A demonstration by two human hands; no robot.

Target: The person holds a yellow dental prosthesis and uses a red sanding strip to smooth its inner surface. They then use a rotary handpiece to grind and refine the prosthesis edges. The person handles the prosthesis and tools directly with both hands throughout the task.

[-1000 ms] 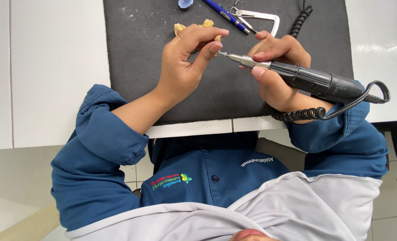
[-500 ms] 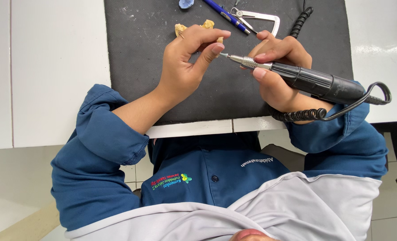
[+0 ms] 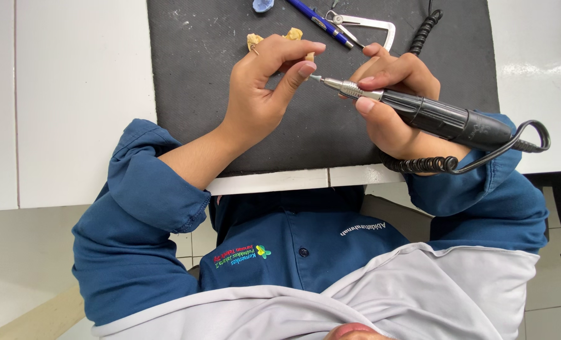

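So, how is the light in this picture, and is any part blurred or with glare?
Head view: even, soft light, only faint shadows under the left hand and right hand; mild glare on the white table at upper right; the black rotary handpiece and dark mat are sharp; the bottom edge looks slightly soft.

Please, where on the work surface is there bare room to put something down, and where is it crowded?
Free: the white tabletop left of the black mat, and the mat's left strip beside the left hand. The white corner right of the mat is bare too. Crowded: the mat's top edge, with tan pieces, blue pen, metal caliper and coiled cord, near the right hand holding the handpiece.
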